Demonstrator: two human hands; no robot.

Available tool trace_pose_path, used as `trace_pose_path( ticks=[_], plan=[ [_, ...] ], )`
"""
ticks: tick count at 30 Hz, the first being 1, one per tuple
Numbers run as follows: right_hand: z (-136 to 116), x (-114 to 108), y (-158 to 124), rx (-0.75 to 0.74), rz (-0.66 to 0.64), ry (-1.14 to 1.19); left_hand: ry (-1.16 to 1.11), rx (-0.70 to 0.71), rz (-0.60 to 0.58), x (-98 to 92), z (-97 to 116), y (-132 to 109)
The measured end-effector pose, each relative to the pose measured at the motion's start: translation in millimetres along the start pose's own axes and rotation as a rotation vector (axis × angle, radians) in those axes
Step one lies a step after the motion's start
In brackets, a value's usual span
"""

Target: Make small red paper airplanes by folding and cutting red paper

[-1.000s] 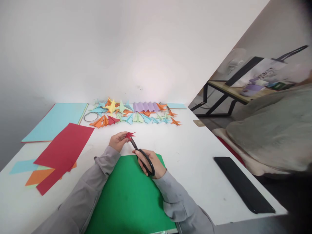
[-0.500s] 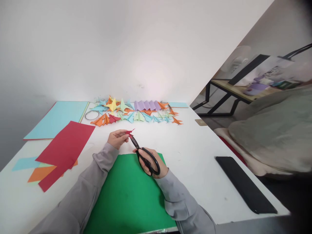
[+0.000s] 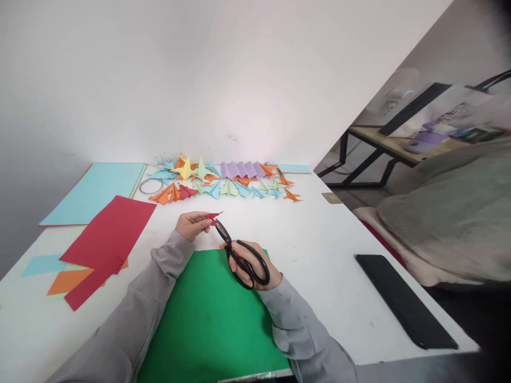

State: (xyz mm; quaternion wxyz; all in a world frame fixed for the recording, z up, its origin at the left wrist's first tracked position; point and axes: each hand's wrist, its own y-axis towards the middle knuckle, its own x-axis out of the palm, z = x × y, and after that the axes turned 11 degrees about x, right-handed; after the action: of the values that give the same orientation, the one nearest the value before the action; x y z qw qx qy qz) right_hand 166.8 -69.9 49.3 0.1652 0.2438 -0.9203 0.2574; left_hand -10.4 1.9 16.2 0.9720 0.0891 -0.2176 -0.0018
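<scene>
Between the thumb and fingers of my left hand (image 3: 192, 225) is a small folded piece of red paper (image 3: 213, 216), with a thin point sticking out to the right. My right hand (image 3: 257, 266) is wrapped round the black handles of a pair of scissors (image 3: 223, 232). The blade tips reach up to the lower edge of the red piece; whether they touch it I cannot make out. Both hands are raised over the far end of a green sheet (image 3: 215, 314).
Folded paper shapes (image 3: 229, 188) in several colours line the wall, beside a purple pleated strip (image 3: 241, 170) and a wire ring (image 3: 151, 185). At left lie red paper (image 3: 109, 234) and a blue sheet (image 3: 96, 186). A black flat object (image 3: 403, 298) rests near the right edge.
My right hand and the scissors have shifted slightly right and the blades have drawn back a little from the red piece. My left hand holds nearly the same place.
</scene>
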Motion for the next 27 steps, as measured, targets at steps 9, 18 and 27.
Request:
trace_pose_path(
  ticks=[9, 18, 27],
  plan=[
    [-4.0, 0.7, -3.7, 0.05, 0.021, -0.053, 0.137, 0.034, -0.073, -6.5, 2.8, -0.3],
    [-5.5, 3.2, -4.3, 0.04, 0.063, -0.155, 0.153, 0.029, -0.077, -5.1, 6.9, -0.6],
    [-7.1, 3.4, -5.3, 0.057, 0.087, -0.214, 0.149, 0.01, -0.039, -2.2, 10.3, -1.4]
  ],
)
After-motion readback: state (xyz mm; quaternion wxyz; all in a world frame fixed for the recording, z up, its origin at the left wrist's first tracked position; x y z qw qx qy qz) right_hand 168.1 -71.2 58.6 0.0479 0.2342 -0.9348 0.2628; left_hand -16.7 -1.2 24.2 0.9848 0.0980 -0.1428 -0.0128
